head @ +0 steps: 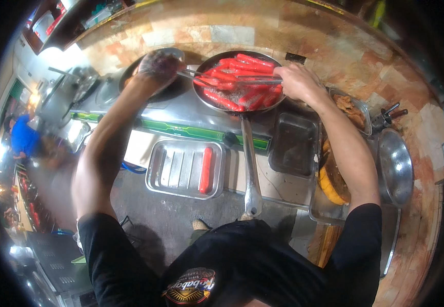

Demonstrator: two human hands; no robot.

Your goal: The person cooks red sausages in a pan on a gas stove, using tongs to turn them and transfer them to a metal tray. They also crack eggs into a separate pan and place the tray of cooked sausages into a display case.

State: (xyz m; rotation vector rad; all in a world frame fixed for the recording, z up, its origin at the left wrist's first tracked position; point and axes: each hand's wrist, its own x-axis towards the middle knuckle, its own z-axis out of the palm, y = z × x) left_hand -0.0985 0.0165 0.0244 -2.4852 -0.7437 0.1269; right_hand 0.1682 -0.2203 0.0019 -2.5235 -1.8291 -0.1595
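Observation:
A frying pan [250, 153] full of bubbling oil and several red hot dogs [254, 69] sits on the gas stove, its long metal handle towards me. My left hand [158, 69], partly blurred, grips a thin metal utensil [195, 73] that reaches over the pan's left side. From the right, my right hand [300, 82] holds metal tongs [260, 80] across the pan. Both utensils reach the hot dogs near the middle; their exact contact is hard to tell. In front of the stove, a metal tray [164, 188] carries a single red hot dog [206, 170].
A second pan [128, 73] stands on the left burner, partly behind my left hand. To the right are a dark rectangular tray [295, 146], a food container [350, 109], a utensil holder [381, 119] and a metal bowl [396, 165]. A person in blue [25, 134] is at far left.

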